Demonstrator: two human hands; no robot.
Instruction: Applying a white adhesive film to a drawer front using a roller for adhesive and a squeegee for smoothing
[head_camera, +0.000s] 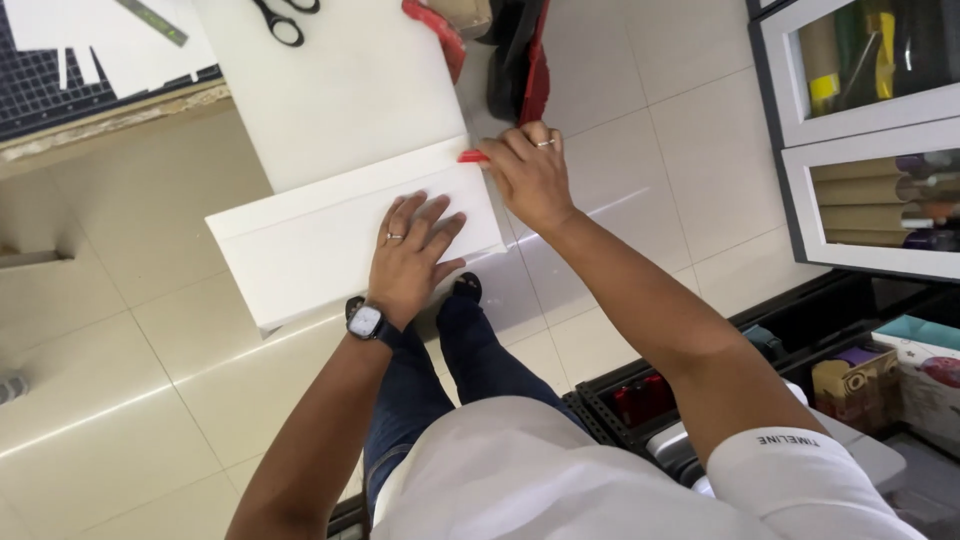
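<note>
two hands work a folded white sheet (340, 225) mid-frame: left hand (410, 255) flat and open on the flap, right hand (525, 170) pinching a red tool (472, 156) at the crease's right end, crease running lower left.

Smartwatch screen (365, 321), pale square, left wrist; patterned cardboard boxes (850, 385), lower right.

The right hand (528, 172) hides most of the small red tool (472, 156) (kind unclear); scissors (282, 18) run off-frame.
</note>
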